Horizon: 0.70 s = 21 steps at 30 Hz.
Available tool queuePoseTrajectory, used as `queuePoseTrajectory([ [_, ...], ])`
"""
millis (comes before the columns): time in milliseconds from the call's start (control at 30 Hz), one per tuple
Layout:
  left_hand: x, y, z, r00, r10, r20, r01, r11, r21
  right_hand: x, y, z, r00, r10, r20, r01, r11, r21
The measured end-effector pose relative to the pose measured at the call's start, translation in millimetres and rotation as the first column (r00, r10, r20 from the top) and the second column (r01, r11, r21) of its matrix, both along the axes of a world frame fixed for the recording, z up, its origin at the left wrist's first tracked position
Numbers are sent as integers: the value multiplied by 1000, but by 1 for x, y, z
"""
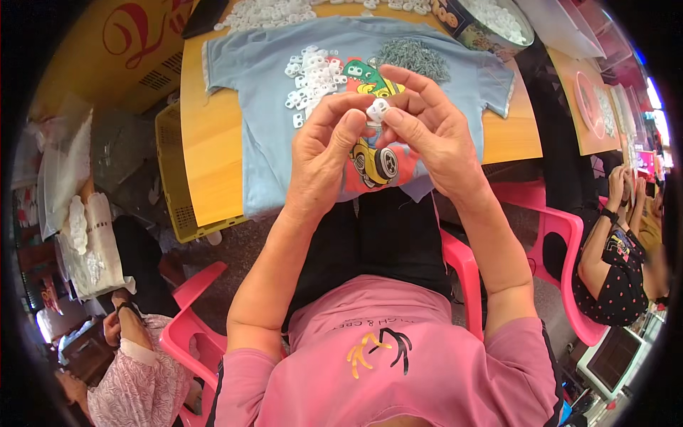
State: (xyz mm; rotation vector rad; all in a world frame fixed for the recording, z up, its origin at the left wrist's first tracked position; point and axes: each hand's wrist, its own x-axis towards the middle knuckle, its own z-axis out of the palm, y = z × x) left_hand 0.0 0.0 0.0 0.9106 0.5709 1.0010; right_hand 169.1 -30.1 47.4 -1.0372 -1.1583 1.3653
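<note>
Both hands meet above a blue T-shirt (267, 153) spread on the table. A small white plastic piece with dark holes (378, 109) sits between my fingertips. My right hand (437, 139) pinches it from the right with the thumb, its other fingers curled behind. From the left, my left hand (320, 153) closes its fingertips on the piece's edge; its fingers partly hide the contact. Just beyond, a heap of similar white plastic pieces (309, 82) lies on the shirt. To its right is a pile of small grey metal parts (414, 59), too fine to tell their kind.
The wooden table (213, 156) carries more white pieces (267, 14) at its far edge. A round tin (498, 28) full of white pieces stands far right. A yellow crate (174, 181) is at left. Pink chairs (562, 249) and people sit on both sides.
</note>
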Motion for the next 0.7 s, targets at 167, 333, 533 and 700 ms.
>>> queuePoseTrajectory([
  [167,3,4,1,999,40,-24,-28,922,385,-9,-2,6,971,29,-236,-35,999,-20],
  [333,1,-3,11,995,-97,22,85,948,307,-9,-5,11,940,58,-336,-102,988,-115],
  [533,-1,-1,8,990,-106,94,66,933,354,-9,-4,8,902,118,-415,-192,971,-140],
  [700,-2,1,8,995,-87,57,63,939,338,-14,-4,5,879,91,-467,-187,968,-164],
])
